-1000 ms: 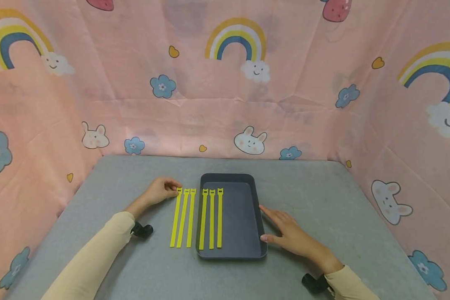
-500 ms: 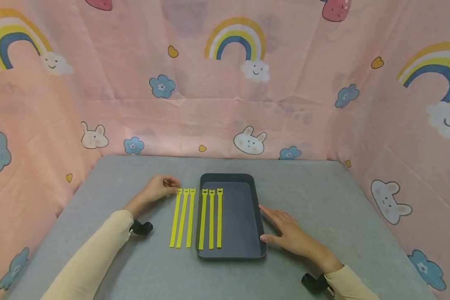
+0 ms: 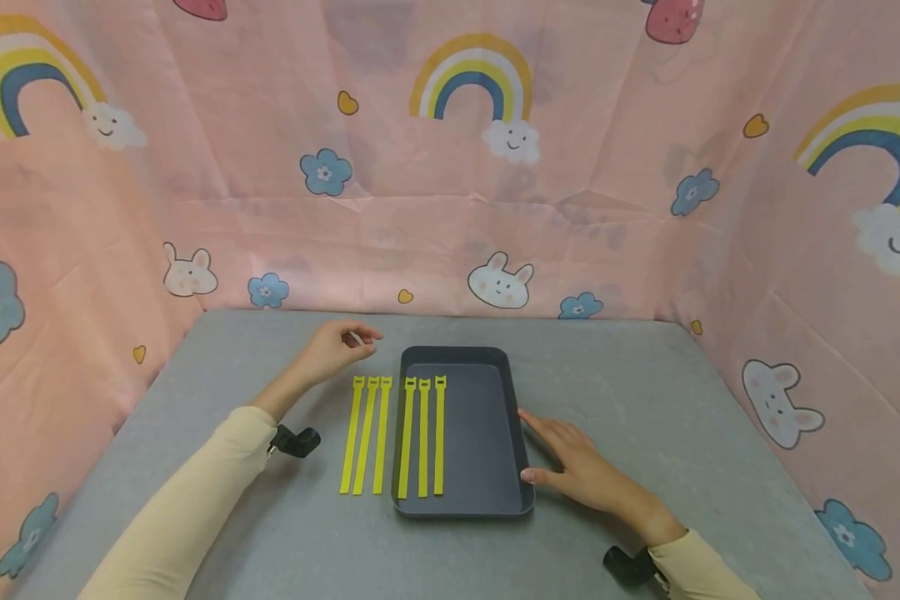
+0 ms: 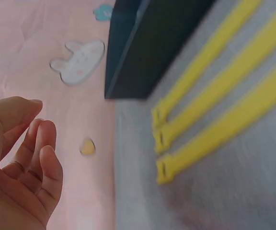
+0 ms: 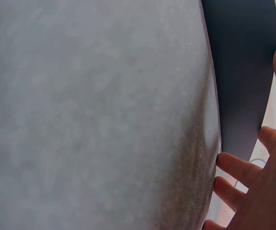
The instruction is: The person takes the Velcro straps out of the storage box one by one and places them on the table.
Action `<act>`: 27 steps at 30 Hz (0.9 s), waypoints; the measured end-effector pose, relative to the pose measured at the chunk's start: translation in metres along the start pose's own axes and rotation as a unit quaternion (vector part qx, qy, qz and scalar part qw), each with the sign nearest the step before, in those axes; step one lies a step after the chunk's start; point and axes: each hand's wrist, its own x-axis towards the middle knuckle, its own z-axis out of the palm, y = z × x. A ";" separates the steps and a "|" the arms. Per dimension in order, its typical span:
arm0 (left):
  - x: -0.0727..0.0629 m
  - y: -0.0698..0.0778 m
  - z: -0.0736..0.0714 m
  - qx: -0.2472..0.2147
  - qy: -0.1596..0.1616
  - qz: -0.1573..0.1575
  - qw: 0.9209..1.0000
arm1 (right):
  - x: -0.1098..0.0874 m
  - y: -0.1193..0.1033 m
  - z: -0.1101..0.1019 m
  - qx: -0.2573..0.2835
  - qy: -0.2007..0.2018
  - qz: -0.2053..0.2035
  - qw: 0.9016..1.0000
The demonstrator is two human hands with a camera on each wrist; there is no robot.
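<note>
My left hand (image 3: 335, 348) hovers above the table behind the yellow straps, fingers loosely bent, nothing between thumb and fingertips in the left wrist view. Below it, three yellow cable straps (image 3: 365, 433) with slotted heads lie side by side on the table, left of a dark grey tray (image 3: 487, 433). Three more such straps (image 3: 423, 442) lie in the tray's left part, the leftmost along its left wall. My right hand (image 3: 581, 467) rests its fingertips and thumb on the tray's right side, fingers spread. In the right wrist view, these fingers (image 5: 241, 170) reach the tray's outer wall (image 5: 241, 72).
A grey table (image 3: 690, 417) carries everything. Pink patterned cloth (image 3: 390, 225) hangs round its back and both sides. Black wrist cameras sit at both wrists, the left one (image 3: 297, 442) above the table left of the straps.
My left hand has let go of the head of the leftmost strap on the table and moved up, away and slightly right. Straps, tray and right hand have stayed put.
</note>
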 end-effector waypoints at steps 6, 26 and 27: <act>0.000 0.025 0.011 -0.027 -0.021 0.049 0.998 | 0.000 0.000 0.001 0.001 -0.001 0.004 1.000; 0.018 0.047 0.056 -0.013 -0.091 0.127 0.988 | 0.000 -0.002 0.000 -0.004 0.000 0.007 1.000; 0.019 0.046 0.058 -0.012 -0.094 0.129 0.987 | 0.000 -0.002 0.000 -0.004 0.001 0.006 1.000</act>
